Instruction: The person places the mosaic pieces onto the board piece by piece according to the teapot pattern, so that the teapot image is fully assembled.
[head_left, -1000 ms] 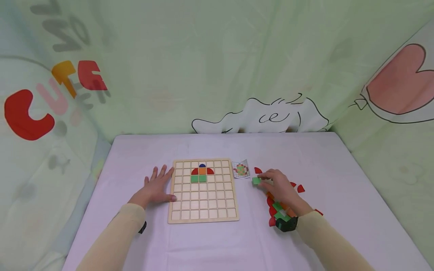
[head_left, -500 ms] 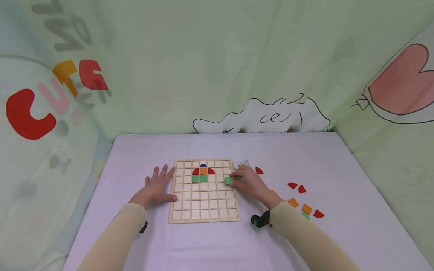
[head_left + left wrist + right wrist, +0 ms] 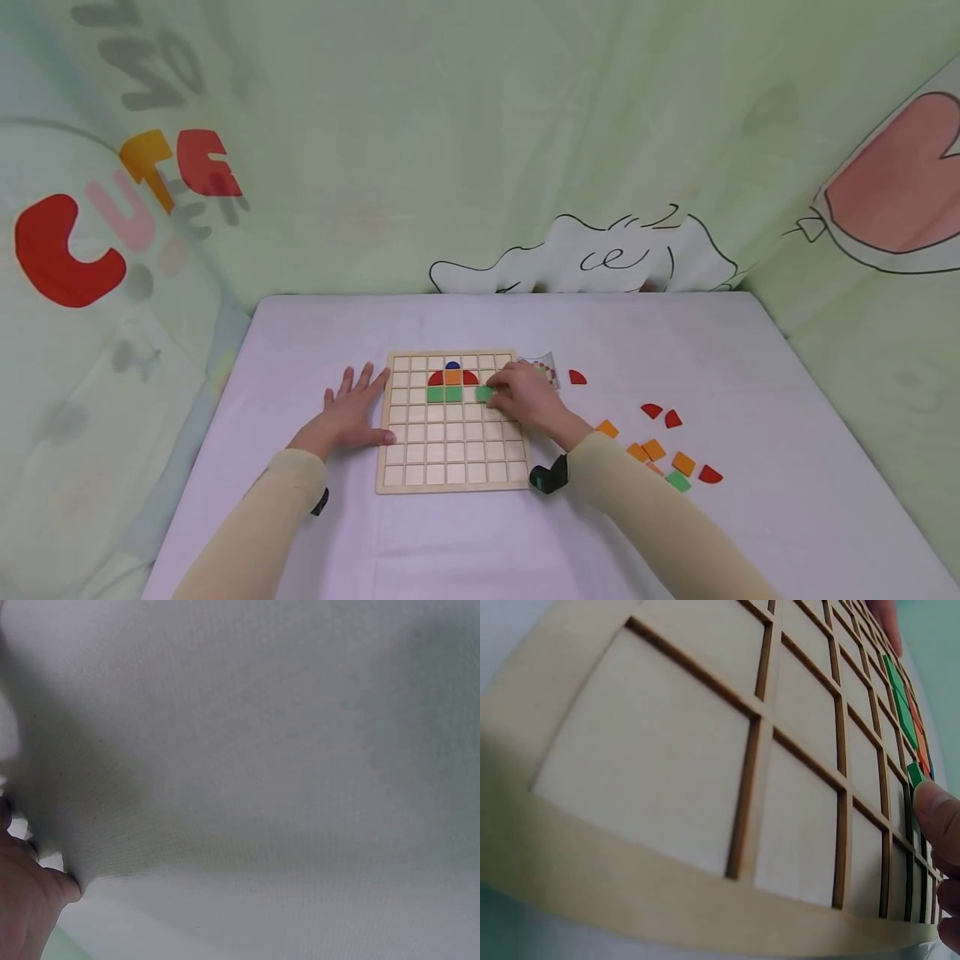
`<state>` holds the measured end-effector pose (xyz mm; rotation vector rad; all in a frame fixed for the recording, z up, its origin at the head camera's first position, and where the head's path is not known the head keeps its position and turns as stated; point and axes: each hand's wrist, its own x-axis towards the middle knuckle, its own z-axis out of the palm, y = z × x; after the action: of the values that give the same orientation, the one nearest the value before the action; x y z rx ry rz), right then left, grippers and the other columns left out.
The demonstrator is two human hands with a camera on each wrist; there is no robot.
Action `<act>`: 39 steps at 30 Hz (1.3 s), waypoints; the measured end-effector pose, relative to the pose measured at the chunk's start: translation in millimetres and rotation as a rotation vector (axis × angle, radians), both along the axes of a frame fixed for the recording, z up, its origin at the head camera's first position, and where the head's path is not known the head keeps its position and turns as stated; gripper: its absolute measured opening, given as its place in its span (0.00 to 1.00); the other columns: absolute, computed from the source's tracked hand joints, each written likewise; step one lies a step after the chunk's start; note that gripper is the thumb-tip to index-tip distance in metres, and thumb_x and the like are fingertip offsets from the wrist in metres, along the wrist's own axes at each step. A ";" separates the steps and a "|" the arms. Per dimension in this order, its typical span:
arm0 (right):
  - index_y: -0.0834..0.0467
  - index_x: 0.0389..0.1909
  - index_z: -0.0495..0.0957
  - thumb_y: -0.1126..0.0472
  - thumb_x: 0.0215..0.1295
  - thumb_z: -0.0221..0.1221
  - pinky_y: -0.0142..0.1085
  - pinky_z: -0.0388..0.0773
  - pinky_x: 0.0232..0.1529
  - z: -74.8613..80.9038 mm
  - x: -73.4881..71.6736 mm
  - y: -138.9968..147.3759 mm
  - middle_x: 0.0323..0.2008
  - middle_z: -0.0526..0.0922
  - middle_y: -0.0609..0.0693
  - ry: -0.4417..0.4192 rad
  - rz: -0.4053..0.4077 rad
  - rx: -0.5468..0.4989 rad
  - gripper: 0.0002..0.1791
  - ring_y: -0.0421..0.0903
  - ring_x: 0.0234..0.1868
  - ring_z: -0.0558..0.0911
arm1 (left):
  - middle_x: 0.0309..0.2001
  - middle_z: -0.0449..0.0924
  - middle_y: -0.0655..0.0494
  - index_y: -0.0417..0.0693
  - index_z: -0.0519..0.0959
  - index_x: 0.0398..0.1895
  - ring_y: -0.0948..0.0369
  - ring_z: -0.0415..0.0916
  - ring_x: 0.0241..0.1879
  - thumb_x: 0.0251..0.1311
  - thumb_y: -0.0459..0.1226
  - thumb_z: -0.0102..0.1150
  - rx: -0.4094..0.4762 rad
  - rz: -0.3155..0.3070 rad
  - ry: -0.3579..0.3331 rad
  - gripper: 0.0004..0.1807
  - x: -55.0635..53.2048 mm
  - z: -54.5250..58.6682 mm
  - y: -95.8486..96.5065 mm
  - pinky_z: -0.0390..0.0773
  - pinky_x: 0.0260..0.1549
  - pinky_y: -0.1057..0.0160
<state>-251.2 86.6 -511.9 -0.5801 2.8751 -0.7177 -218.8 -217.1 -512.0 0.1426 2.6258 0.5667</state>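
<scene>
A wooden grid board (image 3: 453,490) lies flat on the table. My left hand (image 3: 348,417) rests at its left edge with fingers spread, thumb and fingertips touching the frame. Between thumb and fingers, my right hand (image 3: 534,402) pinches a green square tile (image 3: 483,393) over the board's upper right cells; the right wrist view also shows this green tile (image 3: 915,775) at the thumb tip. Set in the grid are two green tiles (image 3: 444,394), an orange square (image 3: 453,377), red quarter-round pieces (image 3: 470,379) on either side of it, and a blue piece (image 3: 452,365) above.
A small pattern card (image 3: 551,371), partly behind the right hand, lies at the board's upper right. Loose orange tiles (image 3: 654,450), a green tile (image 3: 678,481) and several red quarter-round pieces (image 3: 652,410) are scattered at right. Curtains (image 3: 360,167) hang behind the table.
My right hand has carried the green tile left from the loose pieces to above the board. The left hand keeps its place at the board's edge.
</scene>
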 end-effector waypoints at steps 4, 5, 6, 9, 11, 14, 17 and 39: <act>0.58 0.48 0.88 0.57 0.62 0.71 0.43 0.80 0.53 -0.2 -1.8 -5.5 0.44 0.86 0.51 -0.013 -0.012 0.014 0.15 0.49 0.48 0.78 | 0.84 0.32 0.40 0.49 0.45 0.84 0.36 0.24 0.81 0.53 0.52 0.76 -0.001 -0.002 -0.001 0.63 -0.3 0.4 0.3 0.34 0.74 0.26; 0.58 0.49 0.88 0.57 0.63 0.71 0.43 0.80 0.53 -0.2 -2.2 -6.9 0.44 0.86 0.51 -0.018 -0.014 0.017 0.15 0.48 0.48 0.78 | 0.84 0.32 0.40 0.49 0.45 0.84 0.36 0.24 0.81 0.53 0.52 0.76 0.000 -0.002 -0.002 0.63 -0.4 0.5 0.3 0.34 0.74 0.26; 0.58 0.49 0.88 0.57 0.63 0.71 0.43 0.81 0.54 -0.2 -2.5 -8.2 0.45 0.86 0.51 -0.019 -0.015 0.021 0.15 0.48 0.48 0.78 | 0.84 0.33 0.40 0.49 0.45 0.84 0.36 0.24 0.81 0.53 0.53 0.76 0.000 -0.001 -0.003 0.63 -0.2 0.9 0.5 0.34 0.74 0.26; 0.57 0.49 0.88 0.57 0.63 0.71 0.42 0.81 0.53 -0.7 -3.2 -11.7 0.45 0.86 0.50 -0.026 -0.014 0.033 0.15 0.48 0.49 0.77 | 0.84 0.33 0.40 0.48 0.45 0.84 0.36 0.24 0.81 0.52 0.53 0.77 0.002 0.003 -0.004 0.63 0.6 2.2 0.9 0.34 0.73 0.26; 0.57 0.50 0.88 0.57 0.63 0.71 0.42 0.81 0.54 -1.0 -3.3 -13.5 0.46 0.86 0.50 -0.027 -0.014 0.040 0.16 0.48 0.49 0.77 | 0.84 0.33 0.40 0.48 0.45 0.84 0.36 0.25 0.81 0.52 0.53 0.77 0.001 0.004 -0.004 0.63 0.9 3.0 1.2 0.34 0.73 0.26; 0.58 0.50 0.87 0.57 0.63 0.71 0.41 0.81 0.54 -1.6 -3.2 -16.0 0.46 0.86 0.51 -0.025 -0.009 0.048 0.16 0.48 0.50 0.77 | 0.84 0.33 0.40 0.49 0.45 0.84 0.36 0.25 0.81 0.52 0.53 0.77 0.001 0.005 -0.002 0.64 1.5 4.2 1.8 0.34 0.74 0.26; 0.58 0.50 0.87 0.57 0.63 0.71 0.41 0.81 0.54 -0.8 -2.6 -17.8 0.47 0.87 0.52 -0.024 -0.003 0.051 0.16 0.48 0.50 0.78 | 0.84 0.33 0.40 0.48 0.46 0.84 0.36 0.25 0.81 0.52 0.52 0.77 -0.002 0.003 0.001 0.63 0.9 3.6 1.6 0.35 0.73 0.26; 0.58 0.51 0.87 0.58 0.67 0.68 0.42 0.82 0.56 -2.5 -4.3 -17.5 0.48 0.87 0.52 -0.020 0.033 0.046 0.15 0.49 0.52 0.79 | 0.84 0.32 0.40 0.48 0.45 0.84 0.37 0.24 0.81 0.53 0.51 0.77 0.012 0.012 -0.011 0.62 1.3 5.3 2.3 0.33 0.74 0.27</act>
<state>-255.5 69.1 -514.4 -0.6100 2.8486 -0.6474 -217.6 -214.8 -506.7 0.1279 2.6149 0.5855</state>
